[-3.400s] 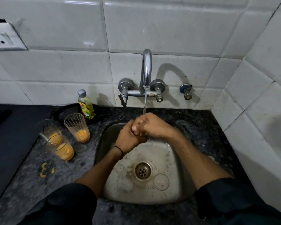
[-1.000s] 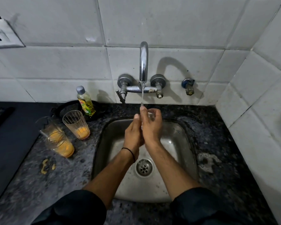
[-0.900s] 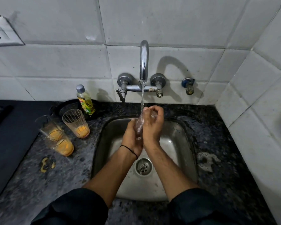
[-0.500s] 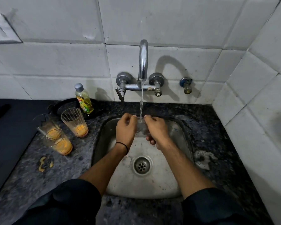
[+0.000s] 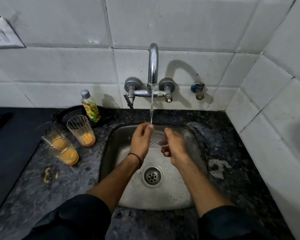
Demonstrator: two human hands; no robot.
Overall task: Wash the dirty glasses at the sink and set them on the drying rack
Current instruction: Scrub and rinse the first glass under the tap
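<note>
The left hand [image 5: 141, 142] and right hand [image 5: 176, 149] both grip a clear glass [image 5: 158, 140] between them, over the sink [image 5: 163, 196] under the running tap [image 5: 153, 66] — other dirty glasses [image 5: 80, 131] stand on the counter [image 5: 33, 187].

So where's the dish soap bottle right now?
In the head view the dish soap bottle stands at the counter's back left, by the tiled wall, just behind a dirty glass and left of the tap.

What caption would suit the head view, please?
Left hand and right hand hold a clear glass under the running tap above the sink; dirty glasses wait on the counter.
</note>
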